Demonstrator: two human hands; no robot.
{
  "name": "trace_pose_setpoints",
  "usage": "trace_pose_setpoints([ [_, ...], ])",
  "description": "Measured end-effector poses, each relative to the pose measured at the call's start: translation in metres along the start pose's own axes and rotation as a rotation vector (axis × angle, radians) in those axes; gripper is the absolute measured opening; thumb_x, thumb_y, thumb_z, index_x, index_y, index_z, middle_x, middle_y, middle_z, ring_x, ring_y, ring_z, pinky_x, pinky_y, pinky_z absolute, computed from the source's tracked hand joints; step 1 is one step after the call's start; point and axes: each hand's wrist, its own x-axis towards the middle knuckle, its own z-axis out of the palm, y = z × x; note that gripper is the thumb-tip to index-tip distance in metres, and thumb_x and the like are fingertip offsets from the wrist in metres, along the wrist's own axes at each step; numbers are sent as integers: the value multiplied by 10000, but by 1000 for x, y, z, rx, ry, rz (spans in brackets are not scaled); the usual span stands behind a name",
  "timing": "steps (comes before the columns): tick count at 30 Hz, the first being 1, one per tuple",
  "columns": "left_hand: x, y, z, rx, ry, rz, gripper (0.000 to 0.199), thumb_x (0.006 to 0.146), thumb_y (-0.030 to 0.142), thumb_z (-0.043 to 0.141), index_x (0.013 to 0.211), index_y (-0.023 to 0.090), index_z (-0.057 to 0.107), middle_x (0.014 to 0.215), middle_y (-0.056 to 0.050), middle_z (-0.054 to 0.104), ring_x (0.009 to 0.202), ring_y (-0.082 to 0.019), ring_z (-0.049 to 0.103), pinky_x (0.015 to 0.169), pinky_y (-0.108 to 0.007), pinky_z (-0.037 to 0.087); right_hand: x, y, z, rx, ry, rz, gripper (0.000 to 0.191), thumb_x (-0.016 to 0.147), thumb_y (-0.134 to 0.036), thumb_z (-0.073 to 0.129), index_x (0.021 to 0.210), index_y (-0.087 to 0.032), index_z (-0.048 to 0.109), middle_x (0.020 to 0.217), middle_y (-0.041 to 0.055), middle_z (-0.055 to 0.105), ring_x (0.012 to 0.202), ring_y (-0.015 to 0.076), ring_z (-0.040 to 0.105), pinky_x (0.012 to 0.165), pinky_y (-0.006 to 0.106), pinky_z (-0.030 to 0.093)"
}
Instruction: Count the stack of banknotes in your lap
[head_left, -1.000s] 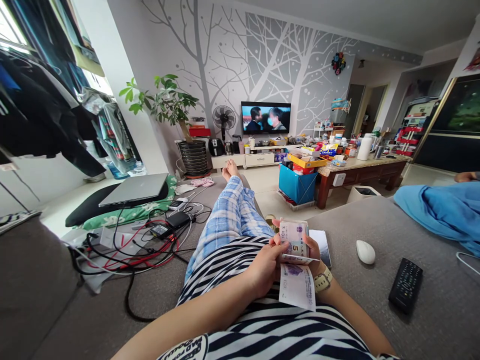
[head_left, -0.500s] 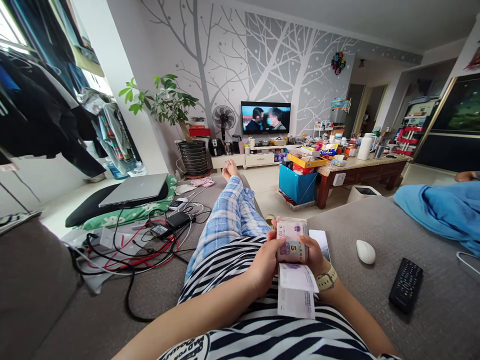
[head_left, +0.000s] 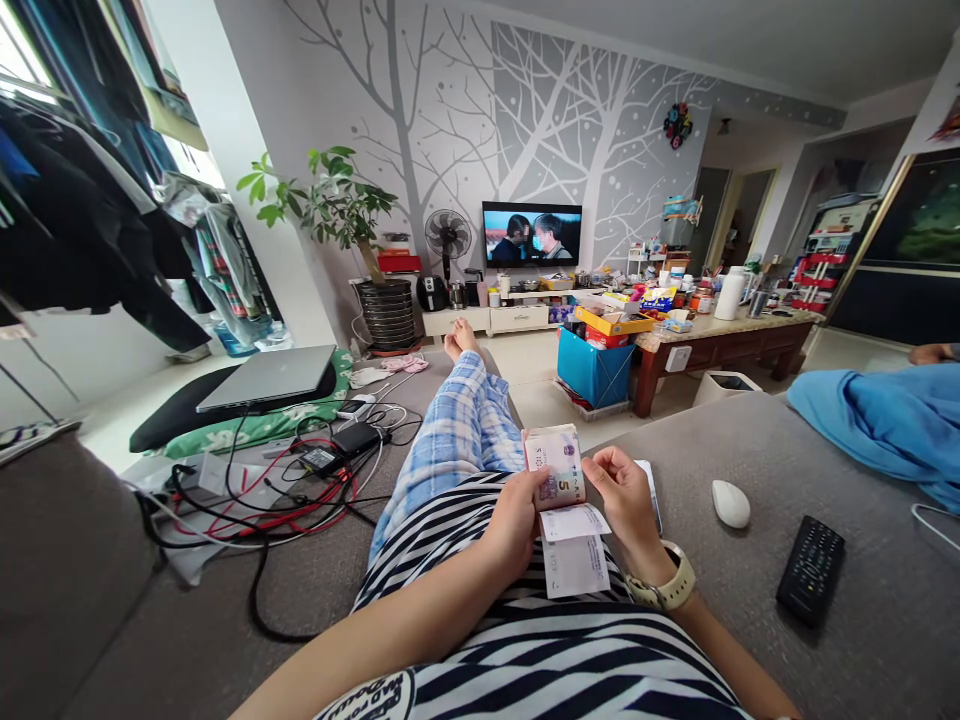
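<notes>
A stack of banknotes [head_left: 556, 460], its top note showing a 5, is held upright above my lap by my left hand [head_left: 517, 515], thumb on its face. Folded down below the stack, loose banknotes [head_left: 576, 565] hang over the striped shirt. Just right of the stack, my right hand [head_left: 624, 492] has its thumb and fingers pressed together near the note's edge; whether they pinch anything is too small to tell. A pale watch [head_left: 675, 578] is on the right wrist.
White mouse [head_left: 730, 503] and black remote [head_left: 811, 570] lie on the sofa at the right. Tangled cables [head_left: 330, 490] and a laptop [head_left: 266, 380] are at the left. A phone [head_left: 649, 490] lies partly behind my right hand.
My right hand has come off the stack's right side and closed its fingers beside it. My left hand and the banknotes have shifted slightly left.
</notes>
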Motion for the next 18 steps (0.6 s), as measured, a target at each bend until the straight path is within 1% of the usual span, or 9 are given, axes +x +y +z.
trace_pose_setpoints([
  [6, -3, -1, 2, -18, -27, 7, 230, 764, 176, 612, 962, 76, 674, 881, -140, 752, 737, -227, 716, 762, -366, 589, 3, 1, 3, -94, -11, 32, 413, 777, -514, 665, 640, -163, 495, 588, -34, 437, 569, 88, 378, 539, 215, 324],
  [10, -5, -2, 2, -26, -17, 4, 248, 773, 189, 620, 990, 79, 668, 895, -139, 752, 760, -231, 721, 772, -361, 587, 2, 1, 2, -162, -11, 29, 397, 761, -494, 689, 645, -163, 503, 595, -31, 461, 567, 89, 396, 540, 211, 333],
  [13, -6, -1, 3, -23, -32, 12, 231, 786, 200, 616, 975, 80, 674, 901, -139, 752, 774, -233, 721, 778, -358, 586, 1, 2, 1, -203, -20, 12, 384, 749, -484, 706, 655, -164, 514, 599, -27, 481, 563, 93, 412, 538, 211, 342],
  [15, -7, -1, 4, -12, -44, 22, 215, 792, 204, 612, 954, 80, 680, 897, -139, 752, 774, -233, 720, 774, -355, 586, 1, 3, 1, -232, -18, 0, 382, 762, -486, 694, 652, -164, 520, 597, -21, 494, 563, 97, 420, 540, 213, 347],
  [18, -7, -1, 4, -8, -49, 8, 229, 793, 207, 616, 977, 86, 682, 900, -135, 753, 771, -234, 720, 757, -356, 588, 2, 4, 1, -257, -10, -20, 379, 795, -491, 657, 653, -161, 536, 598, -8, 523, 567, 105, 443, 547, 218, 359],
])
